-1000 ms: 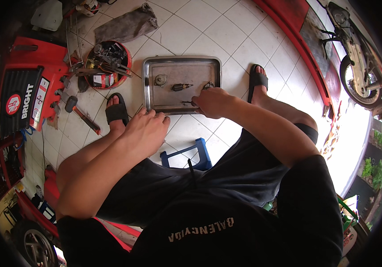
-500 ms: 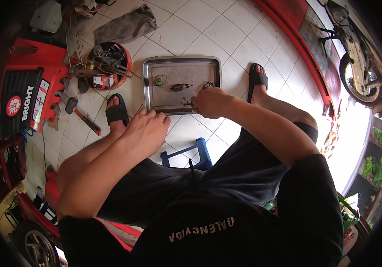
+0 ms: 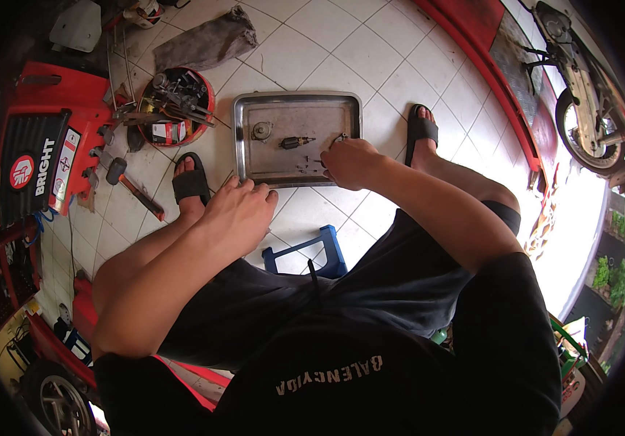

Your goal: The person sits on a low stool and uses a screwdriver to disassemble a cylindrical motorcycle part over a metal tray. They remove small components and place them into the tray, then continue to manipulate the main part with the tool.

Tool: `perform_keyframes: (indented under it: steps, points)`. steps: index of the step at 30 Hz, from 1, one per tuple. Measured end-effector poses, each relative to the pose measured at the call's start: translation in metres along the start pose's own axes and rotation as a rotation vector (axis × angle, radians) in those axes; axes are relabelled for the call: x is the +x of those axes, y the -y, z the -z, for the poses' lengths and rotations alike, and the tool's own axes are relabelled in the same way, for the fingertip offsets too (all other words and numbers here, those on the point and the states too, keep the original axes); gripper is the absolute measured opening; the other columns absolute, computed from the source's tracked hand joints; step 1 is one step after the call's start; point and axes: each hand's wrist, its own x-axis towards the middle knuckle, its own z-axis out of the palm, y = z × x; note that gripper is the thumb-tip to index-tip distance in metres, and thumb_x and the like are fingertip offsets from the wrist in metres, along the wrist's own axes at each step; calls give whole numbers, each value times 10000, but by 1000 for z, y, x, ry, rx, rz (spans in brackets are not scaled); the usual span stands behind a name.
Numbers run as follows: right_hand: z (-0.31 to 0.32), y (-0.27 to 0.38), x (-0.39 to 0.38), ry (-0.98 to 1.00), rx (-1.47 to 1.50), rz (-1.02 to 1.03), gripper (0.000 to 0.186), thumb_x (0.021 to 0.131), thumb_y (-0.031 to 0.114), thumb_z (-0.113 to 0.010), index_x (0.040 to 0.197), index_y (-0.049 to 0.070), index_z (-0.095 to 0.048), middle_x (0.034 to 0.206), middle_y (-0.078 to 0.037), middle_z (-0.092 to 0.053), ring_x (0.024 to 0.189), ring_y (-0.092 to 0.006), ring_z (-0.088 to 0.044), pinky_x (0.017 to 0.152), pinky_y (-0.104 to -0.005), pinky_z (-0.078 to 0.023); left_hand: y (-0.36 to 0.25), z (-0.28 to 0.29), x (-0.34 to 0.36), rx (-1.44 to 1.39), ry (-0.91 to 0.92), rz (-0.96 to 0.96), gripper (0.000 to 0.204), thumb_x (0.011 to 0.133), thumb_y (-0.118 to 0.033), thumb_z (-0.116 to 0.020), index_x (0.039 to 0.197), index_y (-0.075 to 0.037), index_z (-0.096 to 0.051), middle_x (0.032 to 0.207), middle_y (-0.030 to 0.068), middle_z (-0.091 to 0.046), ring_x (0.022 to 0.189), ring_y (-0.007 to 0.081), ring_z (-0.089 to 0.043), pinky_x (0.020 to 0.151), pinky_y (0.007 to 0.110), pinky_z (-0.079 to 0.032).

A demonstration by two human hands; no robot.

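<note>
Fingers of the bare R hand are bent down into the tray's near-right part; can't tell if they grip anything, as the back of the hand hides the tips. Fingers of the bare L hand are half-curled at the tray's near-left corner; can't tell if they grasp the rim. Closest in: 1 black top w/ pale lettering, 1 pr dark shorts, then 1 blue plastic frame on the floor b/w the legs. Next, 1 rectangular silver metal tray w/ raised rim, on white floor tiles b/w the feet. In it, near to far: a few tiny dark bits, too small for an exact count; 1 dark cylindrical metal part w/ thin shaft, approx. mid-tray; 1 small metal piece, just beyond the R hand, contact unclear; 1 round grey metal part, L side. 2 black sandals, 1 per foot: L sandal, R sandal. Left of the L foot, 1 black-headed hammer; beyond it, 1 round red tub full of mixed tools, no. unclear. Farther, 1 crumpled grey cloth; far R, 1 motorbike, partly in view.
</note>
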Motion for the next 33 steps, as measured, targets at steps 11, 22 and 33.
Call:
perform_keyframes:
  steps: [11,22,33]
  points:
    - [-4,0,3,-7,16,21,283,982,222,-591,1191,66,-702,1085,-133,-752,1041,-325,-729,855,-431,-592,-1,-1,0,1,11,3,526,832,-230,-797,1267,-17,-593,1214,127,-637,1193,297,-615,1095,448,-441]
    - [-10,-1,3,-16,36,91,331,1018,347,-593,1101,57,-729,1059,-137,-748,1037,-338,-723,854,-452,-588,0,-2,0,15,-12,-9,524,836,-235,-793,1271,-17,-597,1210,129,-640,1191,295,-616,1110,452,-430]
    - [-7,-3,-2,-93,14,106,314,1005,330,-588,1059,62,-743,1023,-147,-750,997,-348,-728,855,-445,-583,0,-3,1,13,-5,-11,523,833,-239,-793,1265,-17,-599,1205,129,-640,1189,296,-612,1092,450,-436]
